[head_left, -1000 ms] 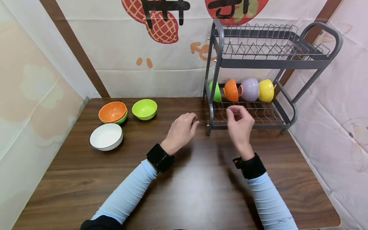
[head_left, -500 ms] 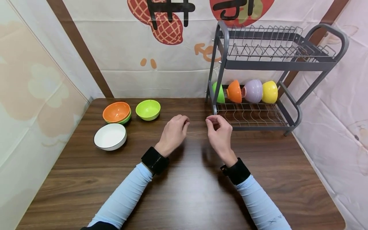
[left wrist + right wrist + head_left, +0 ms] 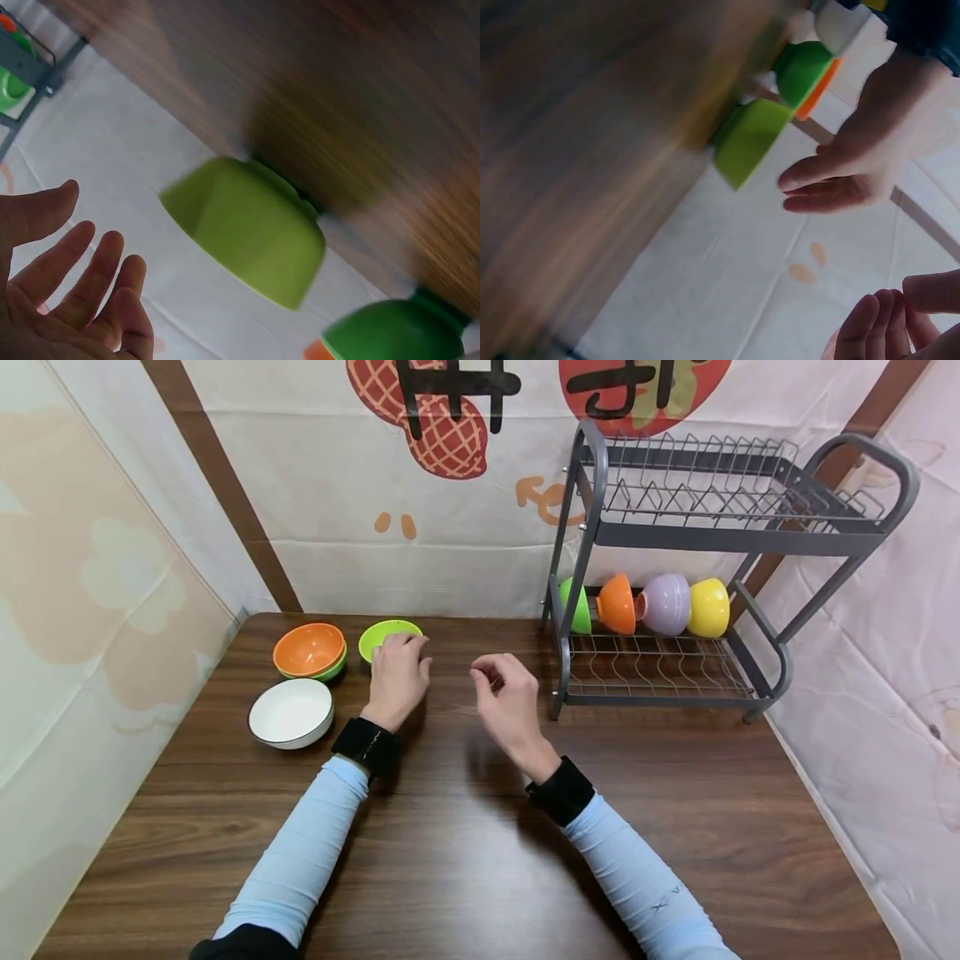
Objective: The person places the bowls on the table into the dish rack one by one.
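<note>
My left hand [image 3: 399,680] hovers at the near right side of a lime green bowl [image 3: 378,632], overlapping it in the head view. In the left wrist view its thumb and loosely bent fingers stand apart from the lime bowl [image 3: 247,229], with nothing between them. Farther right, my right hand [image 3: 512,706] is over the table, fingers loosely curled, thumb close to the fingertips, holding nothing. An orange bowl [image 3: 307,648] sits nested in a green bowl [image 3: 335,671] left of the lime one. In front of these stands a white bowl [image 3: 291,713] with a dark rim.
A grey two-tier dish rack [image 3: 735,539] stands at the back right. On its lower tier, a green bowl [image 3: 579,610], an orange bowl [image 3: 617,604], a purple bowl [image 3: 667,603] and a yellow bowl [image 3: 709,608] lean on edge in a row. Cloth wall [image 3: 337,568] borders the table.
Both hands have moved left, the right one away from the rack and the left one up to the lime green bowl. The bowls stay in place while the head view shifts slightly.
</note>
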Motion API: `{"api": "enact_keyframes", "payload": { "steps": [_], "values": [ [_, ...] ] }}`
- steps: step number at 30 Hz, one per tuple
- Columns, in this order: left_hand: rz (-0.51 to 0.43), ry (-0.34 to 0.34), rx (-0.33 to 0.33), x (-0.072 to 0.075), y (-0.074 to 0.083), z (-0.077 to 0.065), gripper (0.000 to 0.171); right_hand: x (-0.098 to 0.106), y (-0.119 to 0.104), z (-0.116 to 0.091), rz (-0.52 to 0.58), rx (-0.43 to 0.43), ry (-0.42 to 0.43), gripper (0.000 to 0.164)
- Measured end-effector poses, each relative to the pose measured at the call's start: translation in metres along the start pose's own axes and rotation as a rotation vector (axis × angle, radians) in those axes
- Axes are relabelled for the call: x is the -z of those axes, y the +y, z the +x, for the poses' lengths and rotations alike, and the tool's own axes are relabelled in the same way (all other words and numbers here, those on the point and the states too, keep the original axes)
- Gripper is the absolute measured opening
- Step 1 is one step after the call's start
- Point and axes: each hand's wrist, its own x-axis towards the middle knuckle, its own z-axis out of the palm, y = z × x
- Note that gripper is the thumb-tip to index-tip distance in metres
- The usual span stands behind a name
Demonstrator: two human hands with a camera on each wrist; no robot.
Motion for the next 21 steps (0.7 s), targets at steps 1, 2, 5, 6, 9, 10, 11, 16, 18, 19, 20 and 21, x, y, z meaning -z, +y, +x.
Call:
{"api": "enact_keyframes", "payload": {
  "steps": [1, 2, 5, 6, 9, 10, 11, 16, 18, 19, 20, 21],
  "values": [
    [-0.005, -0.007, 0.014, 0.001, -0.003, 0.0, 0.031, -0.004, -0.002, 0.001, 0.004, 0.003, -0.01, 0.005],
    [-0.004, -0.014, 0.025, 0.001, -0.005, 0.0, 0.031, -0.008, -0.004, 0.002, 0.008, 0.005, -0.023, 0.005],
    [0.009, -0.046, 0.049, -0.001, -0.011, -0.001, 0.031, -0.021, -0.009, 0.005, 0.025, 0.013, -0.05, 0.005],
    [0.021, -0.056, 0.053, -0.002, -0.012, -0.001, 0.03, -0.025, -0.01, 0.006, 0.024, 0.016, -0.059, 0.005],
    [0.057, -0.08, 0.065, -0.005, -0.017, -0.001, 0.03, -0.037, -0.01, 0.007, 0.007, 0.022, -0.09, 0.006],
    [0.067, -0.087, 0.067, -0.006, -0.018, -0.001, 0.03, -0.041, -0.009, 0.006, -0.002, 0.021, -0.1, 0.006],
    [0.078, -0.091, 0.069, -0.006, -0.019, -0.001, 0.03, -0.044, -0.009, 0.006, -0.014, 0.018, -0.111, 0.006],
    [0.118, -0.101, 0.07, -0.008, -0.025, -0.002, 0.027, -0.059, -0.005, 0.003, -0.071, 0.001, -0.172, 0.005],
    [0.126, -0.105, 0.073, -0.008, -0.027, -0.002, 0.025, -0.063, -0.004, 0.002, -0.09, -0.006, -0.199, 0.006],
    [0.129, -0.108, 0.075, -0.008, -0.028, -0.002, 0.024, -0.065, -0.003, 0.001, -0.098, -0.01, -0.213, 0.006],
    [0.129, -0.111, 0.077, -0.008, -0.029, -0.002, 0.023, -0.066, -0.003, 0.001, -0.1, -0.014, -0.227, 0.006],
    [0.131, -0.112, 0.078, -0.008, -0.03, -0.002, 0.022, -0.068, -0.002, 0.001, -0.104, -0.02, -0.241, 0.007]
  ]
}}
